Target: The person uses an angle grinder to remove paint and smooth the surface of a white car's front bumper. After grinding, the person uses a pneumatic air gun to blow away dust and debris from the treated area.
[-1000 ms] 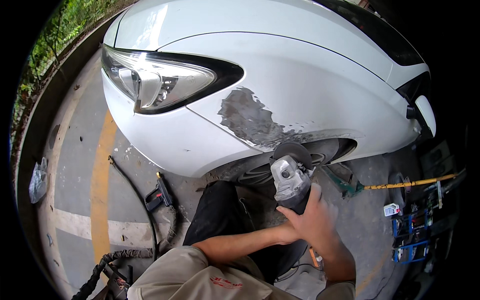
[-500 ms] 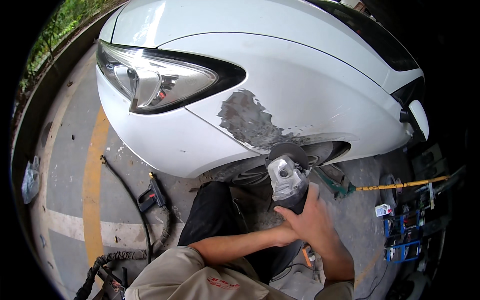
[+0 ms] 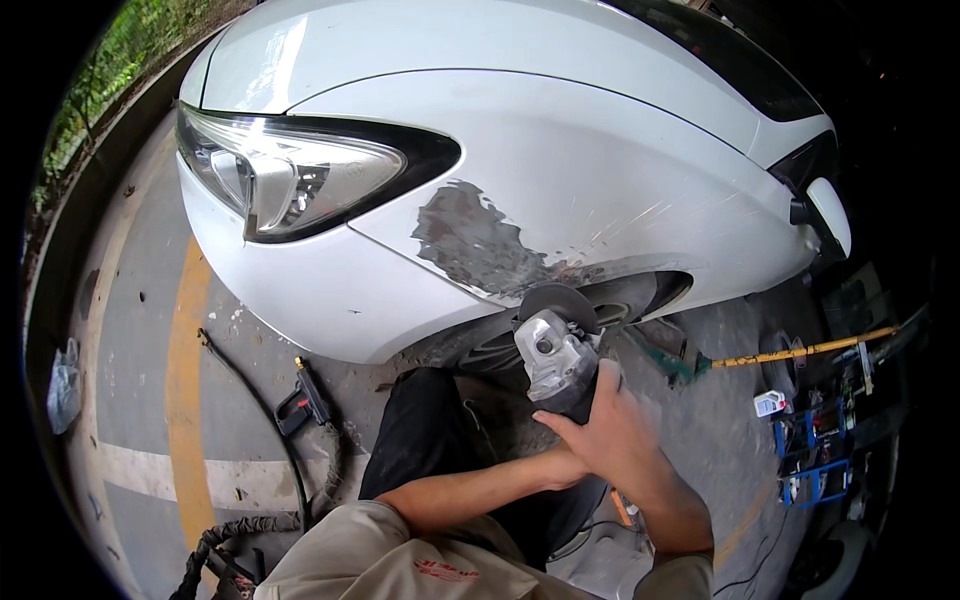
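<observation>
My right hand [image 3: 618,430] is closed round the dark body of an angle grinder [image 3: 552,352], thumb along its near side. The grinder's round dark disc [image 3: 556,302] meets the wheel arch edge of a white car's front fender [image 3: 570,150]. Thin sparks fly up and right across the paint from there. Just ahead of the arch lies a bare, ragged grey patch [image 3: 470,240]. My left forearm crosses in front of me, and my left hand [image 3: 563,468] lies under my right wrist; its fingers are hidden behind the right hand.
The headlight [image 3: 310,180] is at the left of the fender, the wheel [image 3: 480,345] below the arch. A black spray gun [image 3: 303,402] and hose [image 3: 250,385] lie on the floor at left. To the right are a yellow-handled jack [image 3: 790,352], a white bottle [image 3: 769,403] and blue racks [image 3: 815,480].
The sparks over the fender are brighter and more numerous. Car and grinder sit slightly further left in view; both hands keep their hold and posture.
</observation>
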{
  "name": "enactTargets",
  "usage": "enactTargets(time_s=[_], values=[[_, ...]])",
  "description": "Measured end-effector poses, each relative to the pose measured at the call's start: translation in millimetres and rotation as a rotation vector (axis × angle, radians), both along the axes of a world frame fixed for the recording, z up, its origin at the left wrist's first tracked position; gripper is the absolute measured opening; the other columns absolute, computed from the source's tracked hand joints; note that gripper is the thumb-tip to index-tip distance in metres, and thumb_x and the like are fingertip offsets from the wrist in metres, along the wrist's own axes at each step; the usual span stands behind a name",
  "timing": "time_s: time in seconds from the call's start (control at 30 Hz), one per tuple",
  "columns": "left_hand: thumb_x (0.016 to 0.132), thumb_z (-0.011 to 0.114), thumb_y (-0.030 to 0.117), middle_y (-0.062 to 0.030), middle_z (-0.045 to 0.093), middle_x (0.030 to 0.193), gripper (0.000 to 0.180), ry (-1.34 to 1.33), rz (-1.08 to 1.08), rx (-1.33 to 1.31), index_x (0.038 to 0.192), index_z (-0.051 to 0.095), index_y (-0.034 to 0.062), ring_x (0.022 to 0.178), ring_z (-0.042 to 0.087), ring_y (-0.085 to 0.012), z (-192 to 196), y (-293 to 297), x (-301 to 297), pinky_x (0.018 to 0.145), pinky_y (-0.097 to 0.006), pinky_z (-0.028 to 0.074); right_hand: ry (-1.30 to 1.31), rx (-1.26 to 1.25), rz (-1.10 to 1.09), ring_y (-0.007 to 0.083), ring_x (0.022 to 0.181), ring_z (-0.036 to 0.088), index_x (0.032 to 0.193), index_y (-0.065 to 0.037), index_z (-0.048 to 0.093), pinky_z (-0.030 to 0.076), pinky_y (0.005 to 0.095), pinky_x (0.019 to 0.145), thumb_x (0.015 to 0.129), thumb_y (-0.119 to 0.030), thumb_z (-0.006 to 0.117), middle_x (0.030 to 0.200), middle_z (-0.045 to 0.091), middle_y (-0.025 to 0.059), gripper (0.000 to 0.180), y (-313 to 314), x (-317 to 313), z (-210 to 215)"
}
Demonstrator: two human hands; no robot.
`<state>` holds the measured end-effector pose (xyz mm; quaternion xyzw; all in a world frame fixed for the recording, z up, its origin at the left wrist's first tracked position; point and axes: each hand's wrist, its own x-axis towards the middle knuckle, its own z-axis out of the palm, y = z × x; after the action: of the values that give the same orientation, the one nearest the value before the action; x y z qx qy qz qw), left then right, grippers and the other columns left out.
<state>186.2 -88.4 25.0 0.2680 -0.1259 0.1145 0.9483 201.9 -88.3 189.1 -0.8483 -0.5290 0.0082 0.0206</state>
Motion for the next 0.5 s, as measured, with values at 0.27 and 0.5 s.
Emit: enactTargets(time_s=[0.27,0.5], values=[[0.069,0.077,0.005,-0.0093,0.060,0.106,0.054,0.333,0.350,0.368,0.115,0.051,-0.0026,0.099,0.058,-0.0174,21.7,-7.7,-54.9,0.084,-0.030,0.048,0.665,0.442,0.041,0.0389,0.089,0.062,0.112,0.005,0.047,0.048,0.0419,0.076,0.070,-0.035,0.079,0.094,0.062,0.0238,0.066,-34.6,20.6,-50.8],[0.065,0.076,0.005,-0.0103,0.059,0.102,0.061,0.416,0.466,0.482,0.117,0.044,-0.0046,0.096,0.059,-0.0175,14.9,4.7,-61.6,0.084,-0.030,0.047,0.578,0.511,0.092,0.0467,0.078,0.061,0.102,0.003,0.046,0.048,0.0477,0.064,0.070,-0.052,0.075,0.084,0.061,0.0258,0.070,-23.6,20.1,-59.9]])
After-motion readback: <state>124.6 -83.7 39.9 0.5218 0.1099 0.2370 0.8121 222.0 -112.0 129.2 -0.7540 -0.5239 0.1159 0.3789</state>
